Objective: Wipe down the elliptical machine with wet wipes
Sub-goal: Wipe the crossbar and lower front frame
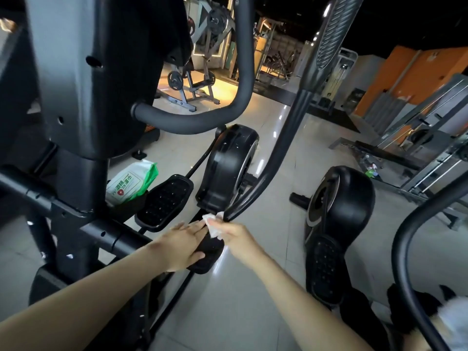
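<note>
- Where the head view looks down, the right hand (234, 235) pinches a crumpled wet wipe (212, 225) in its fingertips; the wipe touches the low end of the swing arm (276, 158)
- the left hand (186, 245) lies flat, fingers straight, on the near pedal (206, 253), just left of the wipe
- the swing arm's long axis climbs from the wipe toward far right; the right hand is nearer, so the stroke likely runs upward
- the wipes pack (129, 182) sits far left

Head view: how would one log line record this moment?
left hand: flat on near pedal | right hand: pinches wet wipe at foot of swing arm | wipe pack: beside far pedal
</note>
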